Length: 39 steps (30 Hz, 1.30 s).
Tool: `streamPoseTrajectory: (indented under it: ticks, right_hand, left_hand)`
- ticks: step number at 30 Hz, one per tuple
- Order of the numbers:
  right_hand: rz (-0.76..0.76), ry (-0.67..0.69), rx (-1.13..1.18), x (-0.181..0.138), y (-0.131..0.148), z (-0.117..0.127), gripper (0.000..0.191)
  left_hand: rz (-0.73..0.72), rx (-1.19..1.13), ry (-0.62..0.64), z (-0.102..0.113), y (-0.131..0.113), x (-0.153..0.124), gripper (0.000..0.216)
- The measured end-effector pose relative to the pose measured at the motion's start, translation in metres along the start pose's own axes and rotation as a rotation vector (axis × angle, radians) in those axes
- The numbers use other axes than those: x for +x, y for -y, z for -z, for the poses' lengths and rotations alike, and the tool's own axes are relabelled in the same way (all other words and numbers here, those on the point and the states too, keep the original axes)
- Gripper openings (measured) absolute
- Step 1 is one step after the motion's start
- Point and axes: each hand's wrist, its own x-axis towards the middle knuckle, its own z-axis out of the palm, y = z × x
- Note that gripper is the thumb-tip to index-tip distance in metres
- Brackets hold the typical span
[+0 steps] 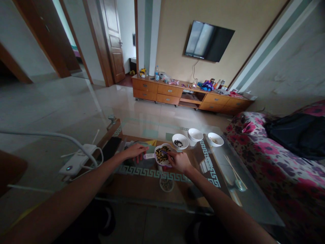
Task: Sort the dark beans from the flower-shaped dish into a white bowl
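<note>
The scalloped, long-handled dish (pixel 149 156) of black and yellow beans (pixel 159 157) lies on the glass counter (pixel 152 172), between both hands. The right grip (pixel 180 162) pinches a slim purple tool (pixel 164 152) over it; the left grip (pixel 137 151) is at the handle's end, whether pinching it I cannot tell.

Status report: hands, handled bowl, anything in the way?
Left hand beside handled bowl. Right hand over its dark and yellow pieces. White bowls beyond, not blocking.

Scalloped, lilac-handled dish (pixel 149 156): is pairing lilac with white
Small round beans (pixel 161 156): are mixing yellow and black
Rectangular glass counter (pixel 254 200): is repeating pale-green Greek-key patterning
Floral fabric sofa (pixel 264 159): is blending pink, purple, white
</note>
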Motion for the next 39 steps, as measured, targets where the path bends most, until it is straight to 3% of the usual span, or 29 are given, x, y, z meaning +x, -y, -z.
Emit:
streamPoseTrajectory:
  ticks: [7,19,39]
  right_hand:
    - [0.069,-0.006,0.012,0.0033,0.0014,-0.0036,0.044]
    - [0.080,0.012,-0.003,0.0049,0.0029,-0.0017,0.041]
    - [0.064,0.061,-0.027,0.0043,0.0062,0.0060,0.045]
  left_hand:
    - [0.014,0.003,0.004,0.0006,-0.0022,-0.0012,0.079]
    - [0.014,0.008,-0.010,0.0001,-0.0063,-0.0032,0.092]
    - [-0.019,-0.001,0.006,0.0013,-0.0003,-0.0001,0.069]
